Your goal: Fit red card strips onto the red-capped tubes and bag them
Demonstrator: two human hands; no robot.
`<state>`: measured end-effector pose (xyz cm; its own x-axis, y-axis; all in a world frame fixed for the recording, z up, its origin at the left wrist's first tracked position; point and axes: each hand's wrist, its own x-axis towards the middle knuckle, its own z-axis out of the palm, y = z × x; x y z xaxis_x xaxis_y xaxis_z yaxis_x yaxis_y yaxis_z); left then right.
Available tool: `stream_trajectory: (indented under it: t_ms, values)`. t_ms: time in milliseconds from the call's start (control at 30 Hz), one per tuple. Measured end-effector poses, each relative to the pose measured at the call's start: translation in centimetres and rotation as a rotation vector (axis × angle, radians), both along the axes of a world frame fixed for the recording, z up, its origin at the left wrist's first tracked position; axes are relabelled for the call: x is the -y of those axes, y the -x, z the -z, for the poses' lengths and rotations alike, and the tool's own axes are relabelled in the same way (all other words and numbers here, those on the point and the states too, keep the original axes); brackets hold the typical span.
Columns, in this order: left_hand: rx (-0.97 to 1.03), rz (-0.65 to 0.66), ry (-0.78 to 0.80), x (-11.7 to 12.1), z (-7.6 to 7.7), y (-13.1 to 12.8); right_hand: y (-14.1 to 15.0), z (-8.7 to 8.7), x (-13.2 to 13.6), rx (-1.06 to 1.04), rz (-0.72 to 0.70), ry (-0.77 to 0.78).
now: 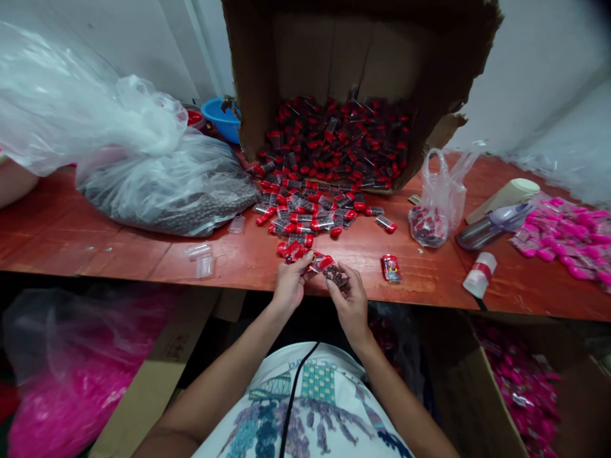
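Over the table's front edge, my left hand (289, 285) is closed at the fingertips around the red-capped end of a small clear container (335, 275). Dark round bead-like pieces show through its clear part. My right hand (352, 307) grips the other end, thumb below and fingers above. Just beyond my left fingertips lies a red printed packet (294, 250), partly covered by the fingers. Many similar red-capped clear containers (310, 213) are heaped behind my hands. To the right, a single red-labelled packet (391, 268) lies flat.
A large cardboard box (258, 83) on its side spills red-capped containers. Left are a plastic bag of dark beads (172, 191), a blue bowl (222, 117) and clear empty containers (204, 266). Right are a small plastic bag (429, 222), a metal tumbler (477, 235) and pink pieces (568, 235).
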<state>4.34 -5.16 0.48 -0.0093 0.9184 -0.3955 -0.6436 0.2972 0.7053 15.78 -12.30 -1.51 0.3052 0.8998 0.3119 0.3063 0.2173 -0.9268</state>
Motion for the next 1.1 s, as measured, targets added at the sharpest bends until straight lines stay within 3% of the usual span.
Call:
stream_trajectory:
  t_ms: [333, 500, 833, 1000, 1100]
  values:
    - [-0.054, -0.01, -0.107, 0.3, -0.4, 0.0, -0.5, -0.4, 0.4, 0.008, -0.089, 0.042]
    - [-0.053, 0.076, -0.179, 0.8, -1.0, -0.4, -0.7, -0.6, 0.2, -0.089, -0.039, 0.033]
    - [-0.236, 0.186, -0.324, 0.9, -1.0, -0.1, -0.9, -0.7, 0.4, -0.154, -0.066, 0.035]
    - [-0.227, 0.3, -0.273, 1.2, -1.1, -0.2, -0.6, -0.4, 0.2, -0.396, -0.12, 0.139]
    - [-0.222, 0.363, -0.277, 1.5, -1.0, -0.5, -0.7, -0.1, 0.0, -0.375, -0.071, 0.091]
